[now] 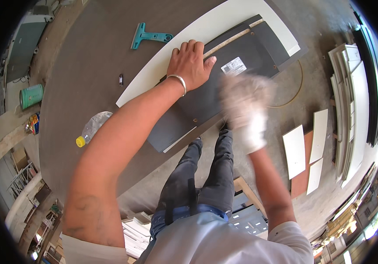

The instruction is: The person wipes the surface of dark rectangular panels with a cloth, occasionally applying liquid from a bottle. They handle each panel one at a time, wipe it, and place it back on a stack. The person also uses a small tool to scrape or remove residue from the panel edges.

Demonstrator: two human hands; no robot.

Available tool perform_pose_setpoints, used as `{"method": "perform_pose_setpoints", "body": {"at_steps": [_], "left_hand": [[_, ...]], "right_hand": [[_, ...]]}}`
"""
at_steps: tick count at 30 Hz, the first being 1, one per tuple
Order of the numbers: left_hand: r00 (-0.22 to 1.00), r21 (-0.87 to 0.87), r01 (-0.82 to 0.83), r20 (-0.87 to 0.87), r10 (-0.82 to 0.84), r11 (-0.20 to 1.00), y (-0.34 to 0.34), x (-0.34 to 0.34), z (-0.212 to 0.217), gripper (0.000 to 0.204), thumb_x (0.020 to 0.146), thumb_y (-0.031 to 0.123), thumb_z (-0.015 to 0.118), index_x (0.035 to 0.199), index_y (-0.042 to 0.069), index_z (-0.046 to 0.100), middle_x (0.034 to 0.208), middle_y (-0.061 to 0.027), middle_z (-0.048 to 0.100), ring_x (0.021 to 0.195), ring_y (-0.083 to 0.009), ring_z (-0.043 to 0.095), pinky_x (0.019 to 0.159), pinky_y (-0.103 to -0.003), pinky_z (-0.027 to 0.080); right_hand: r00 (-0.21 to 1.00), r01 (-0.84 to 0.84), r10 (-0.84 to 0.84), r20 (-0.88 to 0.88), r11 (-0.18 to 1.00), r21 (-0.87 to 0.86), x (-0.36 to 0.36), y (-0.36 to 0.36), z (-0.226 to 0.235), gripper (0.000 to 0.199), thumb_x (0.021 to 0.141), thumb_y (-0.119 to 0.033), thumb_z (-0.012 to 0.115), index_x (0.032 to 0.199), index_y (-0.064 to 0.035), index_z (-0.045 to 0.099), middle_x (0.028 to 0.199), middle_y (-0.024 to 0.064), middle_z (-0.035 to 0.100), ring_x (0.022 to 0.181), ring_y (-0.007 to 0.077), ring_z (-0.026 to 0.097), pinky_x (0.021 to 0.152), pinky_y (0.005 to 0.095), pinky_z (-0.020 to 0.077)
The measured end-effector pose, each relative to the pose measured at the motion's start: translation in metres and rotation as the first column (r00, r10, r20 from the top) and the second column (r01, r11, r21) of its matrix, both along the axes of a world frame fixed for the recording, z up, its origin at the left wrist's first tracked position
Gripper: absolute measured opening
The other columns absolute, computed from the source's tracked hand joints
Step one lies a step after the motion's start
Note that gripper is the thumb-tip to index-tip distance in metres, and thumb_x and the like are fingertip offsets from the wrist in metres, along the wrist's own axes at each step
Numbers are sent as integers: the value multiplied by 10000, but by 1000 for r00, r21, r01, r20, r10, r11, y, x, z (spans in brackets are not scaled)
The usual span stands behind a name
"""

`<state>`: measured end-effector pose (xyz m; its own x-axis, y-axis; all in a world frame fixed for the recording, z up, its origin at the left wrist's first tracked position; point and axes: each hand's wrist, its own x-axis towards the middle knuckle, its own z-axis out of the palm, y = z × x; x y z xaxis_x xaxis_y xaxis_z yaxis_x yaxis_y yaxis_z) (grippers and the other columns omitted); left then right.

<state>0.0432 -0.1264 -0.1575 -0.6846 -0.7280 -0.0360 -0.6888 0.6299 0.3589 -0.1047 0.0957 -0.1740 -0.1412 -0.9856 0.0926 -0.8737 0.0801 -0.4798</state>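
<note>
A dark grey panel with a white label and several small round holes lies on a larger white board on the brown table. My bare left hand, with a silver bracelet at its wrist, rests on the panel's far-left edge. Its fingers bend over that edge, and the thumb lies on top. A pale strip runs along the panel beside this hand. My right hand, in a whitish glove, is over the panel's near-right side. Motion smears its fingers, so whether they hold anything cannot be made out.
A teal scraper lies beyond my left hand. A clear bottle with a yellow cap lies beside my left forearm, with a small dark object farther off. White boards lie on the floor at right, near stacked panels.
</note>
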Motion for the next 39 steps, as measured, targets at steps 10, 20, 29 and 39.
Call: {"method": "perform_pose_setpoints", "body": {"at_steps": [10, 20, 29, 39], "left_hand": [[1000, 86, 1, 2, -1, 996, -8, 2, -6, 621, 1061, 532, 586, 1454, 52, 570, 1322, -176, 592, 1253, -392, 559, 1057, -516, 458], [996, 14, 34, -86, -33, 999, -8, 6, -9, 531, 1019, 459, 647, 1344, 41, 606, 1260, -162, 598, 1196, -376, 570, 1013, -512, 470], [996, -84, 75, -39, -79, 994, -1, 5, -1, 524, 1055, 425, 591, 1358, -1, 562, 1250, -175, 582, 1184, -383, 561, 1007, -492, 446], [993, -114, 119, 0, -119, 986, 0, 3, 8, 582, 1056, 362, 560, 1478, -35, 505, 1375, -217, 566, 1223, -409, 543, 1050, -511, 413]], "right_hand": [[937, -322, 296, 183, 938, 130, 84, -26, 61, 508, 838, -245, 683, 1336, -159, 732, 1509, 66, 640, 1509, 291, 491, 1304, 551, 282], [884, -444, 447, 138, 894, -59, 74, -8, 25, 536, 912, -263, 581, 1429, -147, 657, 1600, 39, 566, 1548, 186, 447, 1341, 452, 242], [973, -231, 231, -8, 967, -107, -53, 7, 6, 520, 803, -294, 736, 1316, -206, 741, 1447, 41, 686, 1427, 265, 580, 1281, 590, 275], [984, 177, -172, 43, 961, -211, -214, -11, -12, 467, 916, -190, 673, 1369, -87, 723, 1572, 157, 595, 1570, 362, 412, 1342, 582, 52]]}}
